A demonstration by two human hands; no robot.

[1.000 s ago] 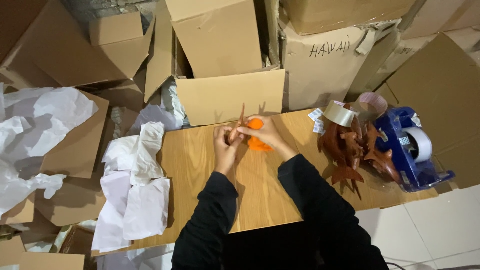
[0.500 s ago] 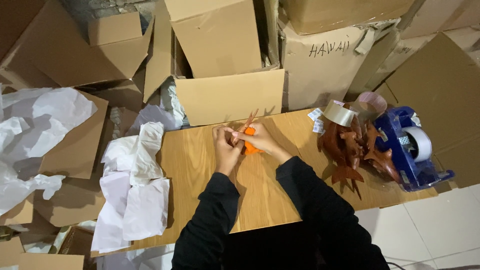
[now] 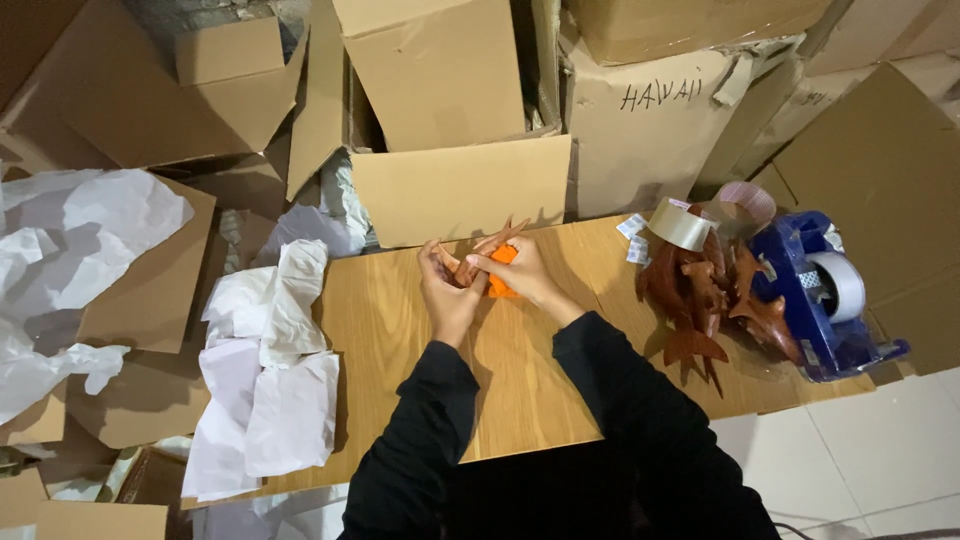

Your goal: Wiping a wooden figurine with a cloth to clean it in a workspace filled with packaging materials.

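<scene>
The left hand point(image 3: 447, 290) is cupping a small reddish-brown wooden carving point(image 3: 480, 255) from the side, fingers curled around it, while the right hand point(image 3: 522, 272) is pinching an orange piece point(image 3: 502, 272) against the carving with thumb and fingertips pressed together. Both are working low over the far middle of the wooden table point(image 3: 400, 330), just in front of the open cardboard box point(image 3: 460, 185). The orange piece is probably a scrap of abrasive pad or cloth, though the view is too small to be sure.

To do this well, the left hand should be holding the carving by its thicker body, since thin spikes are sticking out past the fingers toward the box flap and look easy to snap. The right hand is best keeping short, light strokes along the grain.

Room is tight at the far side: the box flap is standing right behind the hands. To the right, a heap of similar carvings point(image 3: 705, 290) is lying near the table's edge, with tape rolls point(image 3: 680, 225) on top and a blue tape dispenser point(image 3: 810, 295) just beside it. To the left, crumpled white paper point(image 3: 270, 390) is draping over the table's edge. The bare stretch between paper and heap, nearer the body, is giving the freest space for moving.
</scene>
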